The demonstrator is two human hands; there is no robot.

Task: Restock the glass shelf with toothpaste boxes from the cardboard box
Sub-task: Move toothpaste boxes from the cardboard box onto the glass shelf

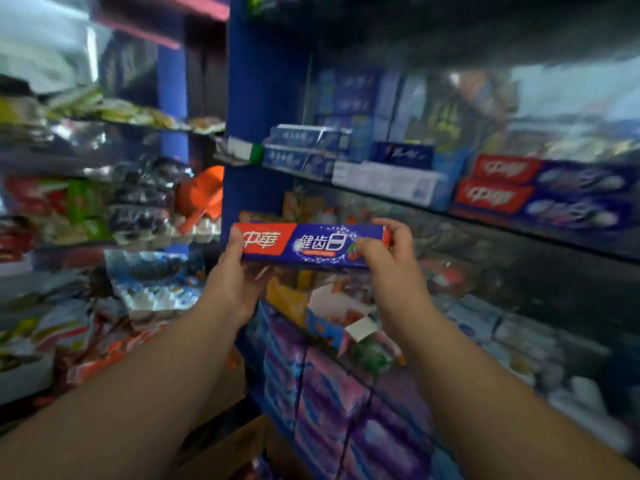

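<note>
A long blue and red toothpaste box [311, 244] is held level in front of me, at mid-frame. My left hand [232, 271] grips its red left end and my right hand [388, 258] grips its right end. Above and to the right runs the glass shelf [502, 221], with two matching red and blue toothpaste boxes [540, 194] stacked at its right and blue and white boxes [346, 157] stacked at its left. A corner of the cardboard box [228, 452] shows at the bottom, between my forearms.
A blue upright post [256, 98] stands left of the shelf. Snack packets [104, 216] fill the shelves on the left. Purple packs [329, 393] and other goods crowd the lower shelves under the glass shelf.
</note>
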